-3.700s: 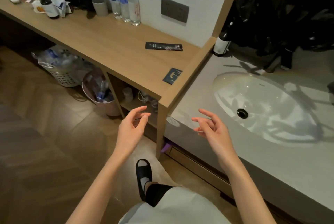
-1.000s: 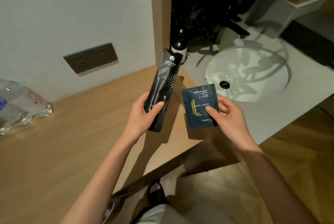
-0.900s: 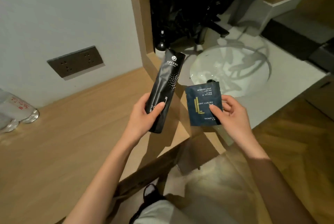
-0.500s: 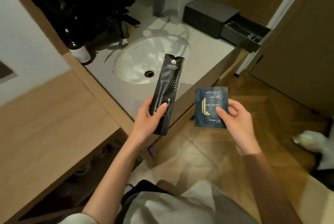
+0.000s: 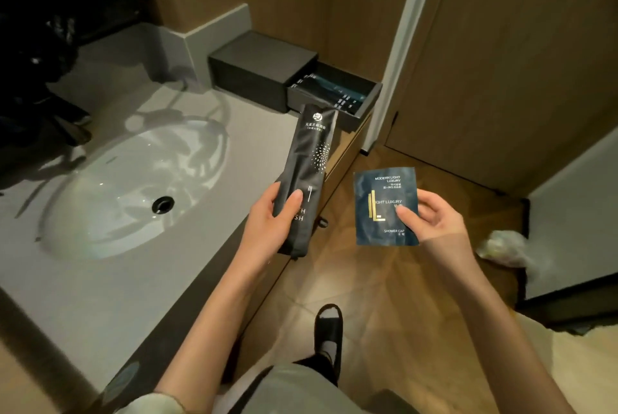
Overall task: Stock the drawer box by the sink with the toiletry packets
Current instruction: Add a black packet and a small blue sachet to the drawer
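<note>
My left hand (image 5: 271, 226) grips a long black toothbrush packet (image 5: 309, 163), held upright over the counter's front edge. A square dark-blue shower cap packet (image 5: 381, 206) is pinched in my right hand (image 5: 431, 219), out over the floor. The dark grey drawer box (image 5: 257, 62) stands at the counter's far right end, against the wall. Its drawer (image 5: 368, 102) is pulled out to the right and holds several dark packets. Both hands are nearer to me than the drawer, and the long packet's top reaches just below it.
An oval white sink (image 5: 130, 186) is set into the grey counter (image 5: 100, 283) on the left. Black plastic fills the far left. Right of the drawer stand a white door frame (image 5: 398, 56) and wooden panels. A crumpled bag (image 5: 505, 246) lies on the wood floor, and my slippered foot (image 5: 329, 330) is below.
Both hands took the packets from the wooden shelf and carried them rightward past the sink. Over the last half second my view swung further right, bringing the drawer box close.
</note>
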`<act>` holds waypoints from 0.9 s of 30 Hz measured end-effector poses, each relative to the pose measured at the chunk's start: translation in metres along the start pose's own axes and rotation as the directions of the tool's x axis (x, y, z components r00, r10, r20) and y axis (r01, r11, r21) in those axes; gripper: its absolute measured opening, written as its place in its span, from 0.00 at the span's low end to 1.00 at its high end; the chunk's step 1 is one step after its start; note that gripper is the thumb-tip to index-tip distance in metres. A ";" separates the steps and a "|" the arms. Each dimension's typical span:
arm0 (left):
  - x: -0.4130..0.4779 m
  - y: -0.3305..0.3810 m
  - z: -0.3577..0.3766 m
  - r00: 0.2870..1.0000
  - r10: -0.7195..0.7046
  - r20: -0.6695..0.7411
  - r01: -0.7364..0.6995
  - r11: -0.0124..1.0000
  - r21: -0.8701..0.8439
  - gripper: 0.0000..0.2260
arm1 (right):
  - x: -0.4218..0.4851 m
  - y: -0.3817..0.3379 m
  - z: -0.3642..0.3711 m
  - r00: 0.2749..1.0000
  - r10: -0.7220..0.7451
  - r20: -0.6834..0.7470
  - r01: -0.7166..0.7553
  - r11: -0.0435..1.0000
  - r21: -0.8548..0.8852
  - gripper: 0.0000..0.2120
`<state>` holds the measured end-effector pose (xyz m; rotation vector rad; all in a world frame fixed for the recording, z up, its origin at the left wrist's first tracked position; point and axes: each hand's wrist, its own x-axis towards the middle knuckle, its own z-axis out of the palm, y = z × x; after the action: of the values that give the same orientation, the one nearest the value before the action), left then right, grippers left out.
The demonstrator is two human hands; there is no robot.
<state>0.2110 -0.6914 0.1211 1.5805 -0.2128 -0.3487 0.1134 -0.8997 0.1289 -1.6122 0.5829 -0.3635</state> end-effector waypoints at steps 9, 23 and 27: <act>0.175 0.034 0.053 0.977 0.029 -0.212 -0.038 0.998 -0.042 0.12 | 0.178 -0.029 -0.025 0.995 -0.003 0.099 0.014 0.994 -0.112 0.10; 0.278 0.039 0.062 0.823 -0.040 -0.566 -0.016 0.996 -0.093 0.07 | 0.424 -0.078 0.079 0.811 -0.174 0.558 0.298 0.944 -0.139 0.17; 0.287 0.043 0.079 0.719 -0.074 -0.691 -0.017 0.992 -0.124 0.07 | 0.480 -0.085 0.127 0.696 -0.172 0.697 0.361 0.923 -0.134 0.20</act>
<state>0.4543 -0.8672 0.1369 1.4887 0.4193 0.2301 0.5897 -1.0620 0.1474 -1.9408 -0.1899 0.1180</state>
